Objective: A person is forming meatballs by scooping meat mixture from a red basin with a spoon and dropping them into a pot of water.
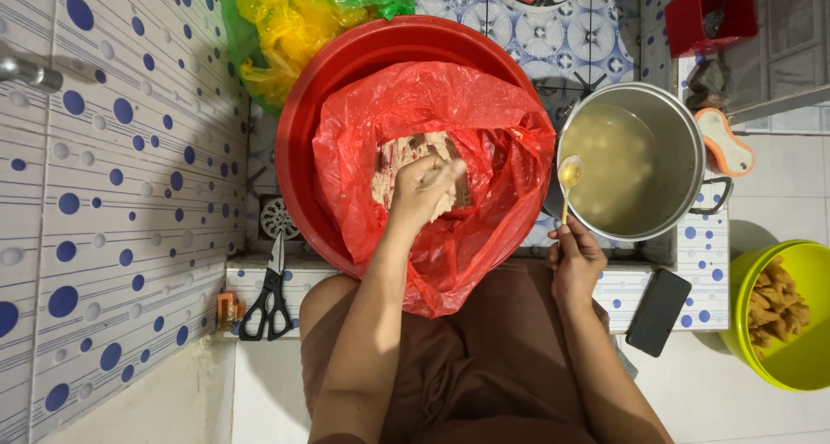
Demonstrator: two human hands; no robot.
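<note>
Brown cloth covered the person's lap at the near edge, both forearms reaching out over it. Scissors (270,290) lay on the tiled ledge (251,280) to the left, a dark phone (658,311) on the ledge to the right, and a lime bowl (791,319) of fried pieces sat on the floor at far right. Right hand (577,262) pinched a spoon (568,181) by its handle, fingers closed round it, the spoon's bowl loaded with a pale lump and held at the near-left rim of the steel pot (635,160). Pot held cloudy broth. Left hand (422,189) was down inside the red bag (432,185), fingers curled into the pale paste (406,163); looked like it was gripping a portion, though how tight I couldn't tell. Bag lined the red basin (303,141), paste sat in the middle of it. Beyond the basin: a yellow-green bag (285,20) far left, a red box (709,16) far right, an orange-and-white brush (724,141) just past the pot. Read on the step: portioning, left hand squeezing paste, spoon carrying a formed lump to the broth. Next move likely calls for tipping the spoon low over the liquid to avoid splash, then bringing it back beside the left hand for another scoop.
</note>
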